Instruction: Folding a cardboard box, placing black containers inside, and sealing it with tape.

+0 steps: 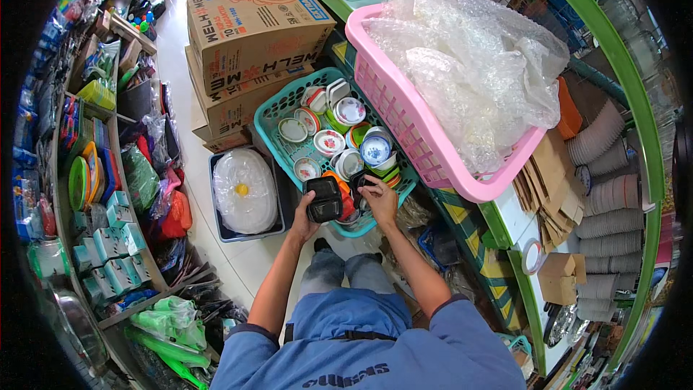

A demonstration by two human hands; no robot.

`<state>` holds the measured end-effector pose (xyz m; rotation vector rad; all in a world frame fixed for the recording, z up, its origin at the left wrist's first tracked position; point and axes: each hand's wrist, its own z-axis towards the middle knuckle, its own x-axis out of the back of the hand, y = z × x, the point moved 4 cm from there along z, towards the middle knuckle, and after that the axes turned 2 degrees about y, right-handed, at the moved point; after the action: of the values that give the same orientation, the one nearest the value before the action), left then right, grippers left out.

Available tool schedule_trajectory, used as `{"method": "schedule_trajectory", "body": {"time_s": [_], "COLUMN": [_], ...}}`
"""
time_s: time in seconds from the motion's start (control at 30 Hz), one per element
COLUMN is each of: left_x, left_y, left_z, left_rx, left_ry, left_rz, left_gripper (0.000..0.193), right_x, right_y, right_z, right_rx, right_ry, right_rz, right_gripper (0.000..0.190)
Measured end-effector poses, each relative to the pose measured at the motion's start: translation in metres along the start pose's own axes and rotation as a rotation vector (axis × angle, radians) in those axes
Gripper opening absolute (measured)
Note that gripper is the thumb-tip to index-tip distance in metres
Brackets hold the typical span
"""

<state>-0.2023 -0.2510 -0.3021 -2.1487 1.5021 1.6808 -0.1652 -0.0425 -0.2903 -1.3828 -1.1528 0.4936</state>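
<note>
My left hand point(305, 215) holds a black rectangular dish point(325, 198) by its left side, above the near edge of a teal plastic basket point(263, 119). My right hand point(380, 200) grips a smaller-looking black dish point(358, 180) at the basket's near right part; the fingers partly cover it. Inside the basket lie several small round dishes, among them a floral one point(329, 142), a blue-and-white bowl point(375, 150) and a white one with a floral centre point(350, 111). Orange and red dishes point(344, 203) sit between my hands.
A pink basket point(400, 119) heaped with bubble wrap point(465, 65) stands on the right counter. Stacked cardboard boxes point(233, 54) rise behind the teal basket. To the left are a dark tub point(282, 216) holding a plastic-wrapped white container point(244, 195) and crowded shelves point(116, 173).
</note>
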Motion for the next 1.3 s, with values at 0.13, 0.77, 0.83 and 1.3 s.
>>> {"method": "schedule_trajectory", "body": {"time_s": [0.13, 0.77, 0.83, 1.3], "left_x": [-0.002, -0.012, -0.016, -0.062], "left_y": [0.0, -0.01, -0.013, -0.034], "left_z": [0.0, 0.001, 0.0, -0.01], "left_rx": [-0.001, -0.108, -0.109, 0.063], "left_ry": [-0.015, -0.072, -0.099, -0.166], "left_rz": [-0.01, 0.175, 0.167, -0.098], "left_gripper": [0.059, 0.061, 0.061, 0.067], "right_x": [-0.001, -0.02, -0.021, 0.039], "right_y": [-0.018, -0.146, -0.148, -0.173], "right_z": [0.002, -0.045, -0.048, -0.071], "right_rx": [0.062, 0.219, 0.249, 0.319], "right_ry": [0.001, -0.171, -0.184, -0.274], "right_rz": [0.093, 0.023, 0.007, -0.01], "right_gripper": [0.044, 0.028, 0.028, 0.025]}}
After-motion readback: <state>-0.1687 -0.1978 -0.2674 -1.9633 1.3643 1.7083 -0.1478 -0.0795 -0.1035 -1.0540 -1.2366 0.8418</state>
